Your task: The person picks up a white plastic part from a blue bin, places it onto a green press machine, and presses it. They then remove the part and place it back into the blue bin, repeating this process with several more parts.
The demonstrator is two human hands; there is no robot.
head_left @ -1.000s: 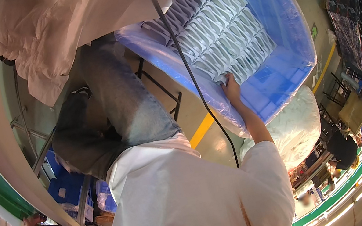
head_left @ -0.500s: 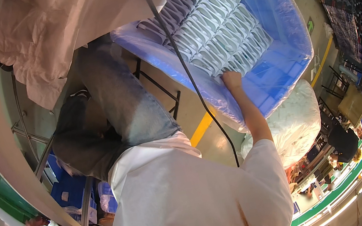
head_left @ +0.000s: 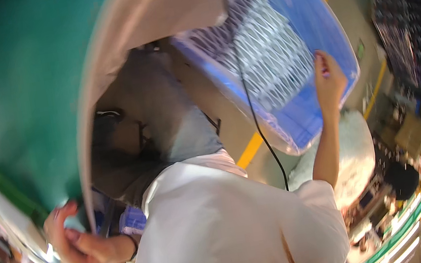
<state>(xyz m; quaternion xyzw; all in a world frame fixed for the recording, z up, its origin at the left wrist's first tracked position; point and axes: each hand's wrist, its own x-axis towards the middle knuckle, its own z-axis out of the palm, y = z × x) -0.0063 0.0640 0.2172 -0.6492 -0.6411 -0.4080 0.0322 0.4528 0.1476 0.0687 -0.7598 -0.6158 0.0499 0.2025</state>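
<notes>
My right hand [head_left: 330,78] is raised over the near right part of a blue crate [head_left: 305,123], its fingers curled in; whether anything small is inside them cannot be made out. Beside it in the crate lie rows of pale grey curved parts [head_left: 272,50], packed close together. My left hand [head_left: 82,244] is at the near edge of a green-topped table [head_left: 33,88]. Its fingers are bent, with a gap between forefinger and thumb, and no held object can be made out. Motion blurs both hands.
Clear plastic film [head_left: 214,70] lines the crate. A black cable [head_left: 252,108] hangs in front of it. Brown paper [head_left: 168,6] covers the table's far right edge. A white bag [head_left: 355,155] stands behind my right forearm. Dark stacked goods [head_left: 406,26] are at the far right.
My right hand has left the grey parts and moved right, toward the crate's side. My left hand has moved up and slightly right. The view has shifted, showing more green tabletop.
</notes>
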